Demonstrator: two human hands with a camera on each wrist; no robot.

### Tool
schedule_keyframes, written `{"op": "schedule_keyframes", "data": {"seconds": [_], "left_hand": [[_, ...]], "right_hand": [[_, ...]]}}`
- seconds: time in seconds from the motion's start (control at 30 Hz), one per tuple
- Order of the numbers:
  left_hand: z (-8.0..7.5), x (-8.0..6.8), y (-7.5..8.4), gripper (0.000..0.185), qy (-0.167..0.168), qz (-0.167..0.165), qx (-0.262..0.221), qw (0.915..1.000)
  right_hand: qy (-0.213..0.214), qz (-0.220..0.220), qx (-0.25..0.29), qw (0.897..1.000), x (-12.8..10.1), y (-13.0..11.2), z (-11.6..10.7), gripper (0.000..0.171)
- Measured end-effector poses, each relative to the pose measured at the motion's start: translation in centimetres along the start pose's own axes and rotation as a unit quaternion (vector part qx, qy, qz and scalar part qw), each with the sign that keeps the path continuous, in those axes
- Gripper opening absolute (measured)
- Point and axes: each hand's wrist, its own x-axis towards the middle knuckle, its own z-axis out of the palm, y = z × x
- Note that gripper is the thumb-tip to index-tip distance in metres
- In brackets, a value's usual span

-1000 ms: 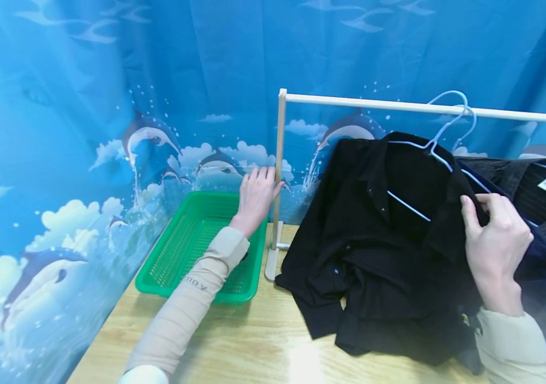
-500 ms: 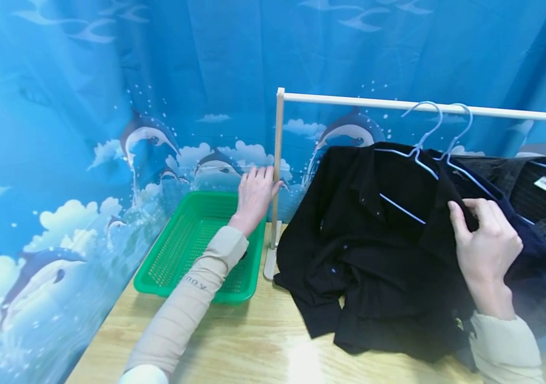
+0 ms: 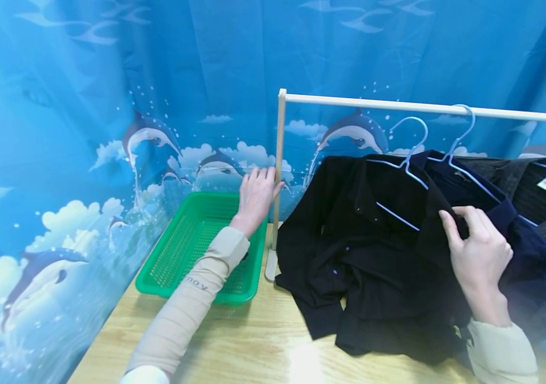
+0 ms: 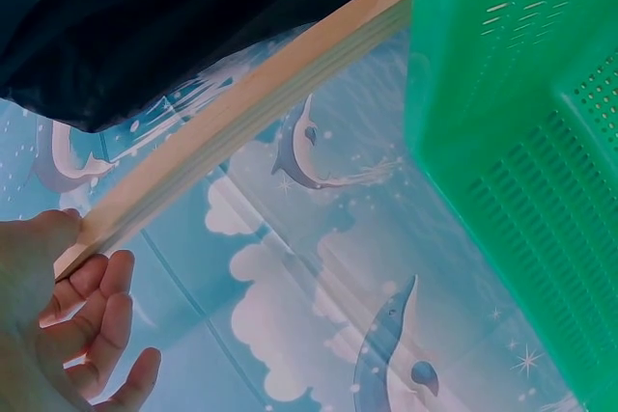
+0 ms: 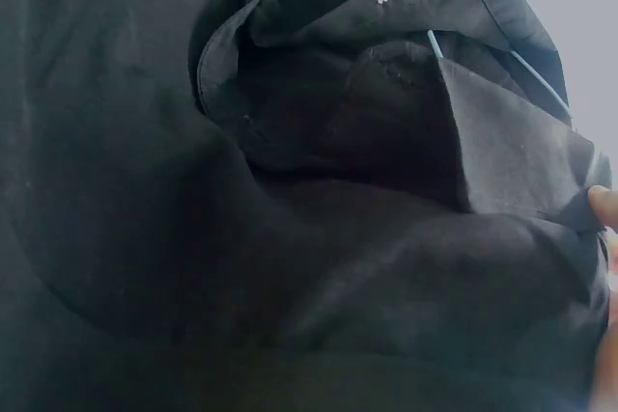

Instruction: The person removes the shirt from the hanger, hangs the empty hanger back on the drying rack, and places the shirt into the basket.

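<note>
Black shirt (image 3: 369,256) on wooden table (image 3: 254,341), dolphin-print blue curtain (image 3: 110,106)

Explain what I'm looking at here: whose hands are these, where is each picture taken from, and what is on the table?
These are a person's two bare hands, filmed by a head camera and one camera on each wrist. In the head view, the left hand steadies the upright wooden post of a small clothes rail standing on a wooden table. Beside it lies a green basket. The right hand pinches the shoulder of a black shirt on a light blue hanger, whose hook is just below the rail. More dark shirts hang further right. The left wrist view shows post and basket from close by; the right wrist view shows only dark cloth.
</note>
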Motion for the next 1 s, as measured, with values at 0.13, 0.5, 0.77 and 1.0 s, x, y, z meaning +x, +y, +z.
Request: {"op": "schedule_keyframes", "data": {"seconds": [0.13,0.5,0.77,1.0], "left_hand": [[0.0,0.1,0.0,0.038,-0.001,-0.002,0.001,1.0000],[0.0,0.0,0.0,0.037,-0.001,-0.003,-0.010,0.9999],[0.0,0.0,0.0,0.038,0.000,-0.002,-0.010,0.9999],[0.1,0.0,0.0,0.037,0.002,0.001,-0.011,0.9999]], "right_hand": [[-0.008,-0.007,0.009,1.000,-0.4,0.1,0.2,0.027],[-0.012,-0.051,0.027,0.998,-2.0,0.0,1.1,0.022],[-0.030,-0.076,0.037,0.996,-2.9,-0.1,1.4,0.020],[-0.017,-0.088,0.064,0.994,-3.8,-0.3,1.3,0.023]]}}
